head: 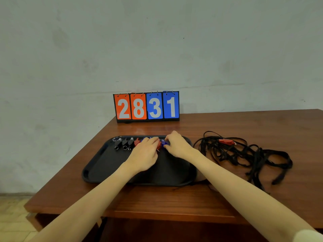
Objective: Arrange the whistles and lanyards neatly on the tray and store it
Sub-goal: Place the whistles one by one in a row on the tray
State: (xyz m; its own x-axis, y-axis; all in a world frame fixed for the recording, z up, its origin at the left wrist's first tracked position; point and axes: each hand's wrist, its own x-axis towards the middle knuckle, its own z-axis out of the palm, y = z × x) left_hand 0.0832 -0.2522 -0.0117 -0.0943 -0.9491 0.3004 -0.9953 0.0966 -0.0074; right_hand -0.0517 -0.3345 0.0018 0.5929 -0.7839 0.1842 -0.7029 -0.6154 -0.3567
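A black tray point(108, 165) lies on the wooden table. Along its far rim stand three black whistles point(124, 143), then a red whistle point(136, 142). Over that far row my left hand point(145, 154) pinches another red whistle point(159, 145). Just to its right my right hand point(178, 144) pinches a blue whistle point(164, 143). Further blue whistles in the row are mostly hidden by my fingers. A tangled heap of black lanyards point(244, 154) lies on the table right of the tray, with a red whistle point(226, 141) on top of it.
A flip scoreboard point(146, 106) showing 2831 stands at the table's far edge against the wall. The table's left edge point(66, 165) runs close to the tray; a tiled floor shows below it.
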